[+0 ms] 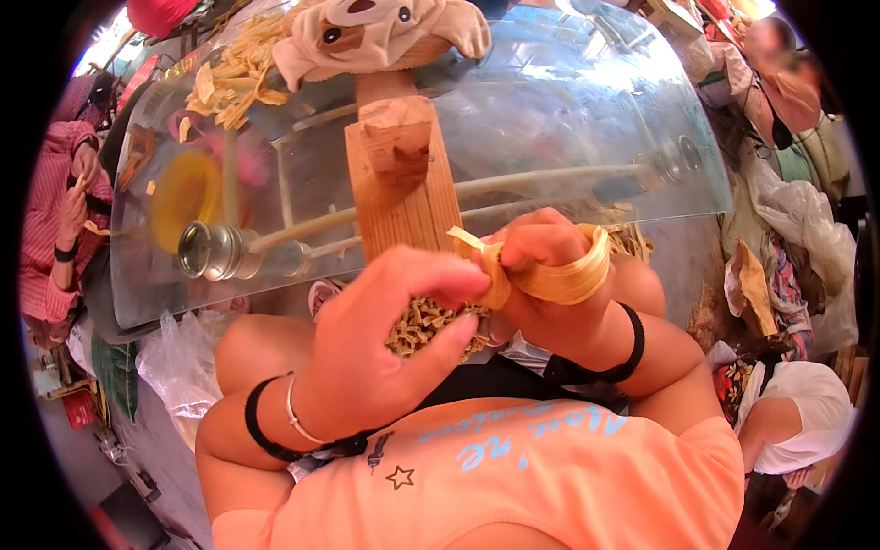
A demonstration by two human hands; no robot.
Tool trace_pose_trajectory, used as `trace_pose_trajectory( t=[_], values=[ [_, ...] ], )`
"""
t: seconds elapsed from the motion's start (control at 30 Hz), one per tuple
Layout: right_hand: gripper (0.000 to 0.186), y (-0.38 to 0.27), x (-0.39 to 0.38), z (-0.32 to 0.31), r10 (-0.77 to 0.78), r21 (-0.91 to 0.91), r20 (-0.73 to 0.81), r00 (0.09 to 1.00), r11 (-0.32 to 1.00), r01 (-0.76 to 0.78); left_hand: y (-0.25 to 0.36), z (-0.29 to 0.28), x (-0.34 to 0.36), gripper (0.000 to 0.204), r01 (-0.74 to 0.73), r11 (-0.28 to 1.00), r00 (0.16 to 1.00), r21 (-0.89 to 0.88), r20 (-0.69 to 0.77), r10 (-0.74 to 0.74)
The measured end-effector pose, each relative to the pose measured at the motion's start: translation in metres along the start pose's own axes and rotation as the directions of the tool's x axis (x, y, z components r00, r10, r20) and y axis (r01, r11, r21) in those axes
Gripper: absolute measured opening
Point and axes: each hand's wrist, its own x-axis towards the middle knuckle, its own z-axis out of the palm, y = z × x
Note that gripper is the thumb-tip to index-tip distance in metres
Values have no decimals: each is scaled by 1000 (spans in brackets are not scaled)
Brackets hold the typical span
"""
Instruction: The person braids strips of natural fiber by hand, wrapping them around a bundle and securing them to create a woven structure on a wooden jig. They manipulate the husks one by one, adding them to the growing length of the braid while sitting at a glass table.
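A flat straw-coloured strip (579, 280) loops around the fingers of my right hand (555, 275), which is closed on it. Its short end sticks up between my two hands and is folded there. My left hand (371, 335) comes from the left with curled fingers, whose tips press against that folded part. Its thumb stands apart, lower down. Below and between the hands, at my lap, lies a heap of small tan pieces (422, 327); what holds it is mostly hidden.
In front stands a glass-topped table (550, 119) with a wooden block stand (403, 174) at its near side. A plush dog-faced thing (376, 37) and a pile of straw-coloured strips (240, 78) lie farther back. People sit at both sides; the left one's hands (78, 197) hold a strip.
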Motion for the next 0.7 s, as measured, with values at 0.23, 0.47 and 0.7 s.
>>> trace_pose_trajectory(
  t=[0.23,0.47,0.7],
  values=[
    [30,3,-5,0,-44,336,76,996,942,16,-17,-24,13,13,3,999,958,37,287,-13],
    [33,4,4,-4,-108,269,134,985,961,68,-12,-29,10,20,125,992,888,-2,445,-111],
    [15,15,7,-28,-211,-16,195,958,976,218,-11,-50,12,16,1,1000,883,-23,469,10]
  ],
)
